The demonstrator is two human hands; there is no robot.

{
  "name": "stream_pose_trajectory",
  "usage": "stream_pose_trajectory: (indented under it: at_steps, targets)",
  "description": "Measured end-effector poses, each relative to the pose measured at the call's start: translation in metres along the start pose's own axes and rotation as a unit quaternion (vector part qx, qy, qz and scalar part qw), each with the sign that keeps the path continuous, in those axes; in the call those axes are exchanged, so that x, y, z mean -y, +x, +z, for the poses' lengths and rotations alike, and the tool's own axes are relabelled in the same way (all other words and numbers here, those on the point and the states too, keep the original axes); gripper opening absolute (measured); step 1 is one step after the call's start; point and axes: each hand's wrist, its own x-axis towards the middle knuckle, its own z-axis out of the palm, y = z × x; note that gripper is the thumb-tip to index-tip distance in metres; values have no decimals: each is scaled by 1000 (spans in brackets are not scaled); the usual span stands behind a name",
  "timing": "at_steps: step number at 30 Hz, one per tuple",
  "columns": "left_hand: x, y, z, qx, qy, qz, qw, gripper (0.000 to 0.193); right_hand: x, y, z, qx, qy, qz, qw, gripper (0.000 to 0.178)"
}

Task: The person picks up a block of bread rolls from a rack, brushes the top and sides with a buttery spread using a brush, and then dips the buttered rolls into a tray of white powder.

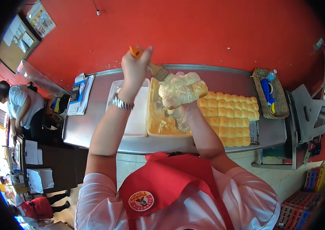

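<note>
A pastry brush [162, 74] with an orange handle is gripped in my left hand [134, 71]. Its bristles reach the left side of a joined cluster of bread rolls [181, 91], coated in something pale and creamy. My right hand [189, 108] holds this cluster from below; most of its fingers are hidden under the bread. Beneath the cluster is a tub [150, 124] smeared inside with yellowish spread. Left of that stands a white tub [108, 100] with a white substance in it. Rows of golden joined rolls [229, 111] lie on a metal tray [254, 132] to the right.
The metal table [101, 126] runs along a red wall. At its left end lie papers and a calculator [75, 93]; at its right, a wicker basket [283, 109] holds a blue tape dispenser [267, 91]. A co-worker [26, 101] stands far left. Plastic crates [296, 207] are stacked lower right.
</note>
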Motion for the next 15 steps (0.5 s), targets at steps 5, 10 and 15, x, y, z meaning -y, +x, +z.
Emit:
stream_pose_trajectory:
  at_steps: [5,10,15]
  targets:
    - [4,-134,5,178,117,557,803,7,10,4,3,-78,-273,-47,958,38]
    - [18,-135,-3,131,57,418,897,11,32,-3,-33,-65,-51,15,996,50]
    - [83,-78,-7,91,-13,38,995,16,54,-5,-26,-109,-34,28,993,52]
